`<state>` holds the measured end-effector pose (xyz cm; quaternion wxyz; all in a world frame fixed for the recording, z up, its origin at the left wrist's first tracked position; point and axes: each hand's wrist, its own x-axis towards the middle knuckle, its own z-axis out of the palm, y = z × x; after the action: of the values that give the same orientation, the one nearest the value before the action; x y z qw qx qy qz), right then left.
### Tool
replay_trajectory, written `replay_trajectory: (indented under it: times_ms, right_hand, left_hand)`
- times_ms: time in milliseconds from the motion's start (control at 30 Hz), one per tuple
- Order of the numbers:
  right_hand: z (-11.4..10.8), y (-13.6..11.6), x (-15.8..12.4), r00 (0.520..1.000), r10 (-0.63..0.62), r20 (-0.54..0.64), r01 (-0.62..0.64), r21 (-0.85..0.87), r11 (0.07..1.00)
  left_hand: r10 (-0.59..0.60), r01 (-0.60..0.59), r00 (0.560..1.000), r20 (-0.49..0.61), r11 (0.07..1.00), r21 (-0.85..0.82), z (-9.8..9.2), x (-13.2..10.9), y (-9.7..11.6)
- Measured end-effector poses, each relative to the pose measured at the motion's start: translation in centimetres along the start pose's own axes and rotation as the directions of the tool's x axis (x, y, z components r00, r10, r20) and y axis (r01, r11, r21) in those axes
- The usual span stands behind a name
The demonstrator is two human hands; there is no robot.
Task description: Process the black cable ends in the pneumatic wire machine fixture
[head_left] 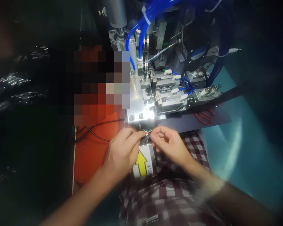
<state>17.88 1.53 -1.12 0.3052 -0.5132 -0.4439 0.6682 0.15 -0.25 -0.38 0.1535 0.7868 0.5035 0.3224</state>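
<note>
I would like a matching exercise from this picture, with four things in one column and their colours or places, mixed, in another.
1. Arrow
2. Thin wires
3. Thick tubes
4. Cable loop

A. blue
B. red, over the dark panel
C. yellow
D. between the fingertips of the left hand and right hand

Pairs: 1-C, 2-D, 3-A, 4-B

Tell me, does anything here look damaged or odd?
Nothing looks plainly damaged. The red wire loops loosely over the dark sheet, untidy unlike the tied blue tubes. The thin wires between left hand and right hand splay, too small to judge.
</note>
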Motion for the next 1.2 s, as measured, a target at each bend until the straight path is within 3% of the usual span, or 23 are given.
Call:
replay_trajectory:
  times_ms: [233,467,867,1200]
  right_hand:
    - [0.3,-0.2,0.4,1.000,0.007,0.000,-0.007,0.037,0.999]
    - [-0.2,-0.3,0.7,0.997,-0.071,0.024,0.072,-0.066,0.995]
    - [-0.2,0.1,0.9,0.999,-0.027,0.031,0.028,-0.032,0.999]
    - [-0.2,-0.3,0.6,0.993,-0.092,-0.071,0.083,-0.119,0.989]
  left_hand:
    - [-0.006,0.006,1.000,-0.001,1.000,-0.024,-0.1,0.0,-0.2]
    - [0.029,-0.030,0.999,0.028,0.999,0.029,-0.2,-0.1,-0.2]
    - [0.030,-0.030,0.999,0.018,0.999,0.040,0.0,-0.2,-0.3]
    - [0.017,-0.017,1.000,0.006,1.000,0.017,0.0,-0.1,-0.2]
